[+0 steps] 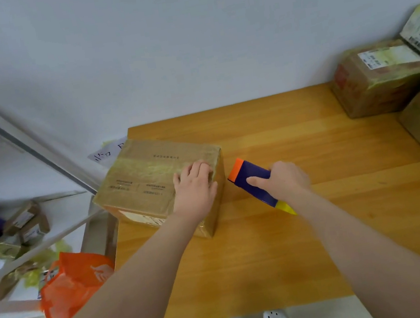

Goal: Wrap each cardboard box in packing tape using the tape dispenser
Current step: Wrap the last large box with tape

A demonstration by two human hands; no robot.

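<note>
- Right hand (285, 179) is curled around a blue tape dispenser (253, 176), thumb on its near face, holding it low over the wooden table (272, 258).
- The dispenser's long axis runs diagonally: its orange end points far-left at the box, its yellow end points back toward the person.
- The cardboard box (146, 179) lies just left of the orange end, apart from it.
- Left hand (195, 185) presses flat-fingered on the box's top, at its right end.
- The box is brown, with a yellowish tape band along its top, and sits at the table's far left corner.

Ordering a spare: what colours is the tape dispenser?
The tape dispenser: blue, orange tip, yellow tail; head view.
</note>
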